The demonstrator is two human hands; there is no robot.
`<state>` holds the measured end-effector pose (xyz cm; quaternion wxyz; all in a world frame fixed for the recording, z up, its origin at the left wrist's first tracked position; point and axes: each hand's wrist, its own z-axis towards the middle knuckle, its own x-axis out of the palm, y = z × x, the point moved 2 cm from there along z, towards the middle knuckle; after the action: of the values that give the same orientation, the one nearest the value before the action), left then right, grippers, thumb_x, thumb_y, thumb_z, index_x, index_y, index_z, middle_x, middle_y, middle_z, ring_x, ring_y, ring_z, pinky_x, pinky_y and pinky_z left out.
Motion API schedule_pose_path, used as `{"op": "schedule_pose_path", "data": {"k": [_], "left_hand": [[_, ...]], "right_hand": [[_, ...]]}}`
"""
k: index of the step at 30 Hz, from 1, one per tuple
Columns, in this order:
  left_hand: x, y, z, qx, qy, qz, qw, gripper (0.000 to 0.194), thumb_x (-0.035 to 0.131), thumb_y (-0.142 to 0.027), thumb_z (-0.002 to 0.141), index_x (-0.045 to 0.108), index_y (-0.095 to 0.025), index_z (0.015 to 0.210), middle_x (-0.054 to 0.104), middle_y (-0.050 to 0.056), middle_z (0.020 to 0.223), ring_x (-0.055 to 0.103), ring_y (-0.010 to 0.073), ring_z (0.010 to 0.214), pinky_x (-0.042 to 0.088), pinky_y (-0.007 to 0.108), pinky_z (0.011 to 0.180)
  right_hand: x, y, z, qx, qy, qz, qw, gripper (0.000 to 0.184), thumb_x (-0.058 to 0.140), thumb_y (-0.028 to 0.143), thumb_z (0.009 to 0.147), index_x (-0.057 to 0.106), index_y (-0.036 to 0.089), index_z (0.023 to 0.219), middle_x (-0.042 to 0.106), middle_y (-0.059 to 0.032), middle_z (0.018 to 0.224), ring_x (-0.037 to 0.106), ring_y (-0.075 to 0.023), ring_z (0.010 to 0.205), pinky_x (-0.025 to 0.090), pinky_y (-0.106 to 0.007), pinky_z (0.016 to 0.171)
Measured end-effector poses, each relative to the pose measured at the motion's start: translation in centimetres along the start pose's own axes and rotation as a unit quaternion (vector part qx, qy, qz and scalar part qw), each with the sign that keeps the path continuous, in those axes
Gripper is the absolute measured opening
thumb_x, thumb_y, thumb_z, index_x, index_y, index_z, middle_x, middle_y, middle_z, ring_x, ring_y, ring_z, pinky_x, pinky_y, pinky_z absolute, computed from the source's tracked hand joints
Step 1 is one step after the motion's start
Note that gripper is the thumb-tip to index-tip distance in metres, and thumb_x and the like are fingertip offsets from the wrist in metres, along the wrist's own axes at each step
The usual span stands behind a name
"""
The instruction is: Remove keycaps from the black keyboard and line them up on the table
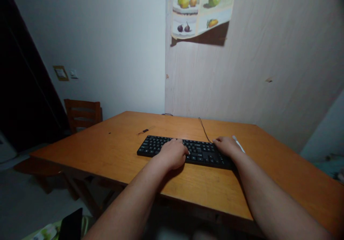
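Touching the black computer keyboard (pixel 198 149), the left hand (pixel 173 153) lies loose over its keys; the right hand (pixel 227 145) covers its right end, grip unclear. Beneath both, a wooden table (pixel 209 186); beyond, a wall (pixel 201 82) with fruit pictures (pixel 203 10); leftward, a wooden chair (pixel 83 104).

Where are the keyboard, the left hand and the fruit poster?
Keyboard (pixel 197 150), head view: keys near its middle.
Left hand (pixel 174 153), head view: its back.
Fruit poster (pixel 200 13), head view: border between its paintings.

Head view — forward, down at hands (pixel 173 154)
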<state>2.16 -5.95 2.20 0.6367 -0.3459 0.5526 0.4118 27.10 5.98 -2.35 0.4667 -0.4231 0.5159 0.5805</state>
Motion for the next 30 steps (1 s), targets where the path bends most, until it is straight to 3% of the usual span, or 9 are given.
{"op": "schedule_pose_path", "data": {"k": [8, 11, 14, 19, 22, 27, 30], "left_hand": [[-0.1, 0.4, 1.0, -0.001, 0.025, -0.023, 0.999, 0.034, 0.050, -0.022, 0.079, 0.074, -0.032, 0.100, 0.068, 0.007, 0.100, 0.061, 0.0269, 0.094, 0.049, 0.037, 0.079], [-0.3, 0.5, 1.1, 0.013, 0.031, -0.027, 0.999, 0.034, 0.052, -0.020, 0.077, 0.074, -0.032, 0.100, 0.069, 0.006, 0.099, 0.062, 0.0264, 0.093, 0.050, 0.036, 0.079], [-0.2, 0.8, 0.9, 0.024, 0.021, -0.021, 0.999, 0.033, 0.051, -0.023, 0.079, 0.073, -0.033, 0.101, 0.068, 0.007, 0.100, 0.062, 0.0264, 0.094, 0.050, 0.036, 0.079], [0.4, 1.3, 0.4, 0.043, -0.004, -0.014, 0.999, 0.035, 0.049, -0.024, 0.081, 0.072, -0.034, 0.104, 0.065, 0.007, 0.099, 0.060, 0.0256, 0.095, 0.048, 0.036, 0.082], [0.5, 1.4, 0.1, 0.054, -0.021, -0.007, 0.998, 0.034, 0.049, -0.025, 0.081, 0.072, -0.033, 0.104, 0.063, 0.007, 0.097, 0.059, 0.0251, 0.094, 0.047, 0.036, 0.082], [0.5, 1.3, -0.2, 0.070, -0.048, 0.000, 0.996, 0.032, 0.048, -0.027, 0.082, 0.073, -0.031, 0.102, 0.062, 0.008, 0.096, 0.058, 0.0248, 0.092, 0.047, 0.035, 0.079], [0.5, 1.4, -0.2, 0.062, -0.039, -0.009, 0.997, 0.032, 0.049, -0.028, 0.083, 0.072, -0.032, 0.103, 0.063, 0.007, 0.097, 0.058, 0.0245, 0.094, 0.047, 0.035, 0.082]], "right_hand": [[-0.4, 0.3, -0.3, 0.003, -0.057, -0.007, 0.998, 0.049, 0.038, 0.049, 0.088, 0.069, 0.018, 0.111, 0.068, -0.0147, 0.111, 0.060, -0.0286, 0.108, 0.034, -0.043, 0.100], [-0.3, 0.4, -0.8, 0.001, -0.062, 0.002, 0.998, 0.046, 0.040, 0.049, 0.088, 0.071, 0.020, 0.106, 0.070, -0.0135, 0.107, 0.062, -0.0274, 0.105, 0.033, -0.042, 0.101], [-0.3, 0.3, -1.1, 0.009, -0.066, 0.008, 0.998, 0.043, 0.041, 0.047, 0.088, 0.073, 0.021, 0.099, 0.071, -0.0128, 0.104, 0.062, -0.0266, 0.103, 0.034, -0.041, 0.100], [-0.6, 0.8, -1.4, -0.004, -0.108, 0.019, 0.994, 0.042, 0.039, 0.044, 0.090, 0.071, 0.021, 0.103, 0.070, -0.0112, 0.108, 0.061, -0.0259, 0.104, 0.033, -0.039, 0.099], [-1.0, 1.6, -1.9, -0.032, -0.144, 0.029, 0.989, 0.040, 0.038, 0.040, 0.092, 0.070, 0.020, 0.105, 0.070, -0.0104, 0.107, 0.061, -0.0230, 0.101, 0.039, -0.032, 0.089], [-1.7, 4.0, -3.2, -0.064, -0.208, 0.029, 0.976, 0.045, 0.032, 0.043, 0.095, 0.065, 0.020, 0.074, 0.068, -0.0091, 0.080, 0.060, -0.0195, 0.079, 0.037, -0.027, 0.068], [-1.9, 6.5, -4.4, -0.098, -0.201, 0.083, 0.971, 0.042, 0.034, 0.046, 0.095, 0.061, 0.020, 0.074, 0.065, -0.0061, 0.075, 0.058, -0.0177, 0.072, 0.036, -0.027, 0.064]]}}
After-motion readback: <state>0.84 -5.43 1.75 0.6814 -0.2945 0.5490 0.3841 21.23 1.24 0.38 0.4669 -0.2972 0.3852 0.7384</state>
